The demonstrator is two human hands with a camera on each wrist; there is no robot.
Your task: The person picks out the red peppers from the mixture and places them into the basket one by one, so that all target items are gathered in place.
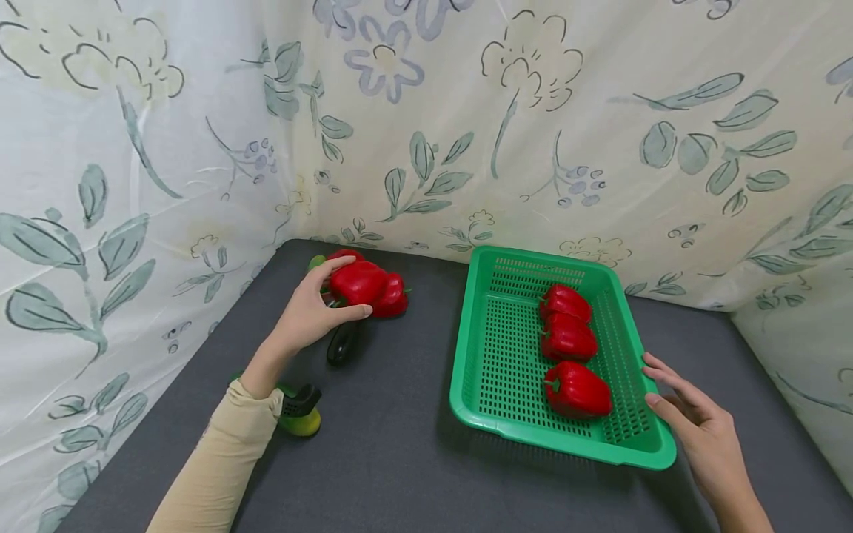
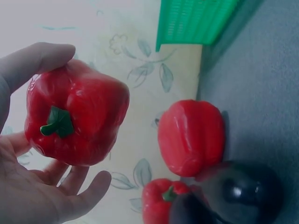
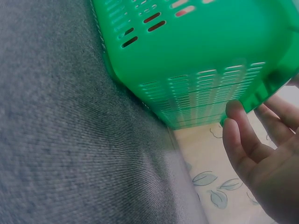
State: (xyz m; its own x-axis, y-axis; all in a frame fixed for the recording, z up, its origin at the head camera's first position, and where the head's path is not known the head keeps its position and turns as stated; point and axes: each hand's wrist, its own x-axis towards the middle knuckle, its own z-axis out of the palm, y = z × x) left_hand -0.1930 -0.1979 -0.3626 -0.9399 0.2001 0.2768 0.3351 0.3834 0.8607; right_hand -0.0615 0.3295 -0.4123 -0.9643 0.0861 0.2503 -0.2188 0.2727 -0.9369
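My left hand (image 1: 309,311) holds a glossy red bell pepper (image 1: 358,283) between thumb and fingers. In the left wrist view the pepper (image 2: 77,114) is off the table, its green stem facing the camera. Behind and below it lie two more red bell peppers (image 1: 393,297) (image 2: 191,137) and a dark eggplant (image 1: 342,344), partly hidden by the hand. On the right, a green perforated basket (image 1: 466,333) has three red bell peppers (image 1: 578,389) along its right side. My right hand (image 1: 703,429) grips its right rim, fingertips (image 3: 236,109) at the edge.
Under my left forearm, a green and yellow object (image 1: 301,424) is partly hidden by the sleeve and a black wrist band (image 1: 301,400). Something green (image 1: 316,261) shows behind the left peppers. Floral cloth (image 1: 426,111) stands around the dark grey table (image 1: 400,444).
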